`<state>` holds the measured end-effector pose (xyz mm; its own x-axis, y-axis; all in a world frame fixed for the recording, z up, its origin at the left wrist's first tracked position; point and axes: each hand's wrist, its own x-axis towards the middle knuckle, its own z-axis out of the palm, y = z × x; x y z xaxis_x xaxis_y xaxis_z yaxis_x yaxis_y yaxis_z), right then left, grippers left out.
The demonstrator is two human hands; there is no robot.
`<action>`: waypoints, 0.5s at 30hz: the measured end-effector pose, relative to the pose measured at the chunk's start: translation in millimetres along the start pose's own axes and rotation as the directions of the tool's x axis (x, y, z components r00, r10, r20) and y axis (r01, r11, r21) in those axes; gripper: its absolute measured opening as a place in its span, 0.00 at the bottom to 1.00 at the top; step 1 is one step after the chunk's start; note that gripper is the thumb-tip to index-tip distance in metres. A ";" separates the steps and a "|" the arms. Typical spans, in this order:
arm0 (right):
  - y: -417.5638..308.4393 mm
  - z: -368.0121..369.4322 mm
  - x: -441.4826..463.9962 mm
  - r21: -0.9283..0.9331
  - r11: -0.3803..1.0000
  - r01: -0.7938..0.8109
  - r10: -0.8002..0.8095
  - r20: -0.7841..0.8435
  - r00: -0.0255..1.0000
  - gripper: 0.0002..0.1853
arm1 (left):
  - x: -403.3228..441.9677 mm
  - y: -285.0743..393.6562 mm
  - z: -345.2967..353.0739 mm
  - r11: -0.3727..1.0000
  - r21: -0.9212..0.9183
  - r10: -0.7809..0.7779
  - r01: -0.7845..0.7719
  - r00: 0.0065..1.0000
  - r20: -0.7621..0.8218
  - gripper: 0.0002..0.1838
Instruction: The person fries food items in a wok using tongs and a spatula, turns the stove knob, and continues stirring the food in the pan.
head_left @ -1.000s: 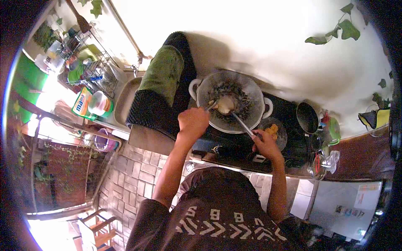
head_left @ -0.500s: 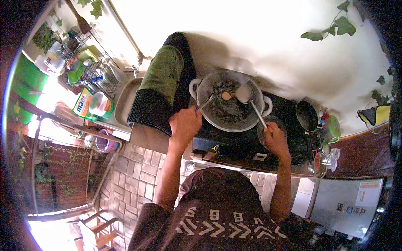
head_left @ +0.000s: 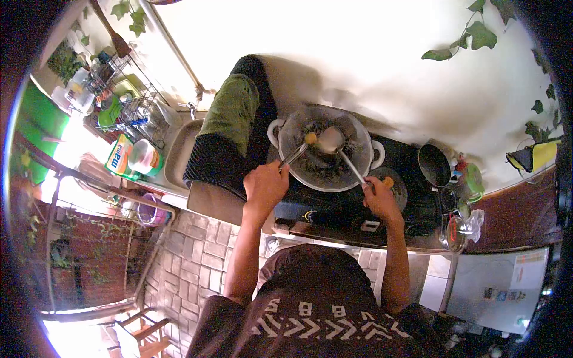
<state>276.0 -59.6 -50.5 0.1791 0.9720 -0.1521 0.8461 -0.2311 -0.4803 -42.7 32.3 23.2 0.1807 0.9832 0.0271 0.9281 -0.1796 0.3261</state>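
Note:
A two-handled pan (head_left: 325, 184) with dark, bubbling contents sits on the black stove (head_left: 352, 206). My left hand (head_left: 264, 188) is closed around slim metal tongs (head_left: 293, 156), whose tips reach into the pan at a small golden food piece (head_left: 310, 138). In my right hand (head_left: 380, 200) is the handle of a spatula (head_left: 330, 141) with a broad pale head. That head is over the middle of the pan, beside the golden piece. Next to my right hand lies a round plate (head_left: 399, 200) with a golden piece on it, partly hidden by the hand.
Left of the pan, a green cloth (head_left: 230, 113) covers a dark textured object. Farther left are a sink (head_left: 179, 155), a dish rack (head_left: 140, 107) and a white tub (head_left: 145, 157). Right of the stove stand a small dark pan (head_left: 434, 166) and several containers.
The spatula head has moved left and down in the pan. The golden piece has shifted left to the tongs' tips. My right hand has moved slightly left, uncovering the golden piece on the plate.

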 end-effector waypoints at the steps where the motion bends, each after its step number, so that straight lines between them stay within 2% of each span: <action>1: 9.3 9.4 2.2 -0.011 1.000 0.002 -0.003 -0.093 0.996 0.19 | -0.5 -4.5 1.9 1.000 -0.014 0.016 -0.017 0.999 -0.030 0.21; 3: 15.2 13.7 2.9 -0.022 1.000 0.005 -0.009 -0.188 0.982 0.19 | 0.2 -9.8 2.2 0.999 -0.028 0.033 -0.035 0.997 -0.064 0.21; 5: -5.9 -3.7 -6.7 -0.171 0.979 -0.107 0.061 -0.254 0.965 0.19 | 1.0 -11.3 2.1 1.000 -0.020 0.002 -0.003 1.000 -0.028 0.22; 6: -10.9 -7.1 -9.8 -0.171 0.979 -0.108 0.061 -0.257 0.965 0.19 | 1.3 -11.1 3.6 1.000 -0.020 0.004 -0.005 1.000 -0.030 0.22; 8: -16.0 -10.6 -15.6 -0.154 0.986 -0.058 0.041 -0.116 0.992 0.18 | 2.0 -9.8 6.0 1.000 -0.007 -0.004 0.003 0.999 -0.039 0.22; 12: -1.7 -0.7 -15.3 -0.149 0.989 0.017 -0.042 -0.165 0.985 0.17 | -1.6 0.0 -4.8 1.000 -0.026 -0.009 0.008 1.000 -0.014 0.21; 14: -1.8 -5.8 -16.7 0.105 0.993 -0.063 0.083 -0.199 0.977 0.18 | -3.9 2.8 -8.0 1.000 -0.018 -0.014 0.013 0.999 -0.031 0.21; 15: -3.7 -8.4 -17.9 0.108 0.992 -0.064 0.084 -0.200 0.976 0.18 | -2.9 0.9 -5.8 1.000 -0.015 -0.011 0.011 0.999 -0.032 0.21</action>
<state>273.8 -75.7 -38.7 0.3468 0.9378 -0.0160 0.7741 -0.2958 -0.5598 -44.3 29.4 28.9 0.1600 0.9857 0.0532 0.9250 -0.1685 0.3406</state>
